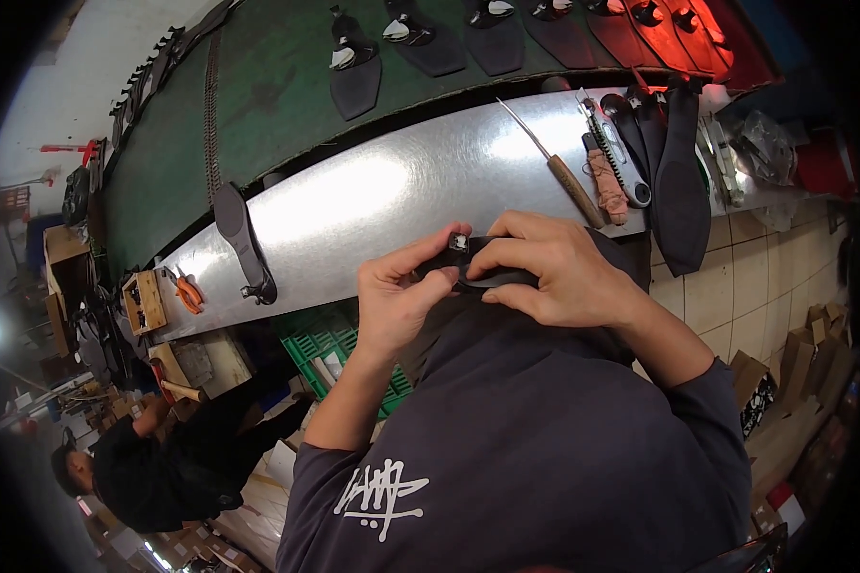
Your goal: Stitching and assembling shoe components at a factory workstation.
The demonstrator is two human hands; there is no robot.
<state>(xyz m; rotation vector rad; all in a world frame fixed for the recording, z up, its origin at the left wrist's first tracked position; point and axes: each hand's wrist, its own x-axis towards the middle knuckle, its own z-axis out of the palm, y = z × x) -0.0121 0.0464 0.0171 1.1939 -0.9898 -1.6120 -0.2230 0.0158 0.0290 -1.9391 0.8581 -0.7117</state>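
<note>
Close to my body, at the near edge of the metal bench, both hands work on a black sandal part [460,246] with a small shiny piece on its strap. My left hand [397,291] pinches it from the left, thumb and forefinger closed near the shiny piece. From the right, my right hand [554,272] grips it with bent fingers and thumb. Much of the part is hidden by my fingers and blends into my dark shirt. Beyond my right hand lie an awl [571,185] with a wooden handle and a tool with a pink-wrapped grip [606,181].
A green conveyor belt [287,86] behind the metal bench [334,201] carries several black sandal soles [356,91], some under red light. Another sole [242,229], orange pliers [189,292] and a wooden box [145,304] lie left; more soles [683,201] hang right. A co-worker [153,468] is lower left.
</note>
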